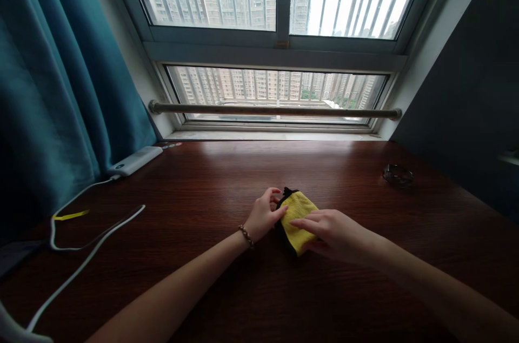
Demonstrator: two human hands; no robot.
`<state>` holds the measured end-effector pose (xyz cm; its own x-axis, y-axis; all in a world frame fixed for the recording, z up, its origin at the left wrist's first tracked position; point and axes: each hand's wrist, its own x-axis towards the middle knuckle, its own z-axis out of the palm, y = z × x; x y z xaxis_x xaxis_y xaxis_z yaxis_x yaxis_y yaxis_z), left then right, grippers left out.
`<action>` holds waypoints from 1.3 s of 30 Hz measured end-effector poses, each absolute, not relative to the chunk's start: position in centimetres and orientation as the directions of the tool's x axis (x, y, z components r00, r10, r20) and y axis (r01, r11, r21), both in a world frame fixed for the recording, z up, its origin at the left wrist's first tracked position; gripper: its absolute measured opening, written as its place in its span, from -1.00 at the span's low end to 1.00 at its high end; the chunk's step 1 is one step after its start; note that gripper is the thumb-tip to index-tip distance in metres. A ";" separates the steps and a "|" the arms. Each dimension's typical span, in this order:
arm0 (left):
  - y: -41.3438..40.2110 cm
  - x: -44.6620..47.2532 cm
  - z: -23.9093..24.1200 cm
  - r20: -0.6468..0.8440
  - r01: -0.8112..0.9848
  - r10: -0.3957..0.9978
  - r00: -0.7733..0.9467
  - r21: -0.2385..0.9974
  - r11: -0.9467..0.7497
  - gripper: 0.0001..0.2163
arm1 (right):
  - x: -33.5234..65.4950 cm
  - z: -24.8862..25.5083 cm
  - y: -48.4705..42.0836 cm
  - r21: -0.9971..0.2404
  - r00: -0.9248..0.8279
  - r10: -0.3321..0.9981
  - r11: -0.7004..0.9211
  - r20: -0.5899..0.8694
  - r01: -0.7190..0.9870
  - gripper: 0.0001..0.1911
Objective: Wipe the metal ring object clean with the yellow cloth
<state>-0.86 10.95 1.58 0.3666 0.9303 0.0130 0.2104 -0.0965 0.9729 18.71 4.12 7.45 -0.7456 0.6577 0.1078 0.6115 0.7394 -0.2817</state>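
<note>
A small yellow cloth (299, 209) with black edging lies folded on the dark brown wooden tabletop, near the middle of the view. My left hand (263, 214) is at its left edge, thumb on top and the other fingers curled by the black border. A beaded bracelet (245, 236) circles the left wrist. From the right, my right hand (330, 229) rests over the cloth's right part, its fingers stretched out across the yellow surface. That hand covers the cloth's lower right side.
A white power strip or adapter (137, 161) sits by the blue curtain (60, 88), with a white cable (87, 262) looping over the left tabletop (194, 180). Near the cable lies a yellow strip (72, 215). A dark ring-shaped object (398, 174) lies at the right. Behind is a barred window (279, 51).
</note>
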 end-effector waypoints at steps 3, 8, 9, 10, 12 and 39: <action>10.8 -1.0 1.3 0.100 0.324 0.924 0.370 0.918 -0.229 -0.64 | 19.5 7.2 4.9 -0.256 -0.628 0.759 0.649 0.168 0.716 -0.68; 10.2 -1.3 1.9 0.258 0.534 0.910 0.324 0.744 -0.401 -0.67 | 19.8 6.2 6.0 -0.207 -0.534 0.822 0.567 0.196 0.797 -0.71; 10.0 -1.3 2.1 0.322 0.569 0.888 0.328 0.683 -0.458 -0.66 | 19.8 5.9 6.1 -0.197 -0.532 0.825 0.564 0.193 0.802 -0.70; 9.7 -1.2 2.3 0.395 0.595 0.846 0.357 0.602 -0.533 -0.64 | 19.7 5.6 6.3 -0.194 -0.518 0.836 0.547 0.181 0.814 -0.68; 9.1 -1.0 2.6 0.505 0.600 0.701 0.504 0.379 -0.704 -0.60 | 19.8 4.9 6.6 -0.210 -0.442 0.885 0.465 0.148 0.860 -0.69; 3.4 1.0 2.4 0.704 -0.048 -0.291 0.648 -0.343 -0.938 -0.74 | 25.5 2.9 8.3 -0.543 -0.198 0.980 0.155 -0.020 0.825 -0.83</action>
